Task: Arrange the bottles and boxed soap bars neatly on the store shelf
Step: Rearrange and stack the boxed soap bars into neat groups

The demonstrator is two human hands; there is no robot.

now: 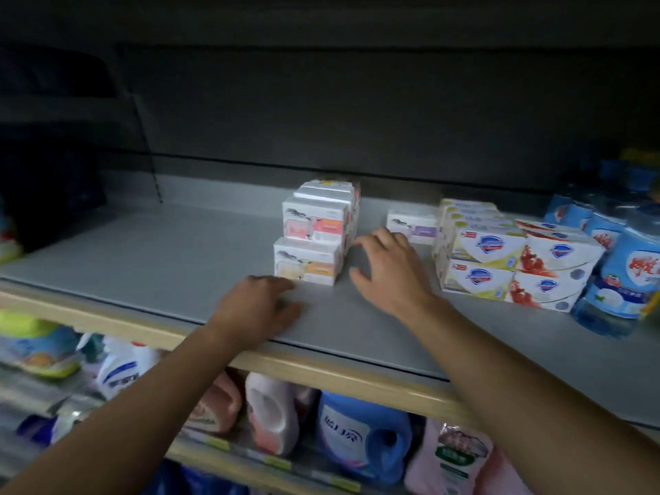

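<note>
On the grey shelf (pixel 171 259) stands a stack of white soap boxes (pixel 318 223) with pink and orange labels; a single orange-labelled box (pixel 307 266) sits in front of it. My left hand (pixel 260 309) rests flat on the shelf just before that box, fingers relaxed. My right hand (pixel 389 266) hovers open to the right of the stack, holding nothing. Behind it lies a lone purple-labelled box (pixel 414 226). Further right are stacked shield-logo soap boxes (pixel 500 259) and blue bottles (pixel 628 280).
The shelf's wooden front edge (pixel 321 373) runs under my forearms. Below it stand pink, white and blue detergent bottles (pixel 360 434). The shelf's left half is bare, and a dark back panel closes the rear. The picture is blurred.
</note>
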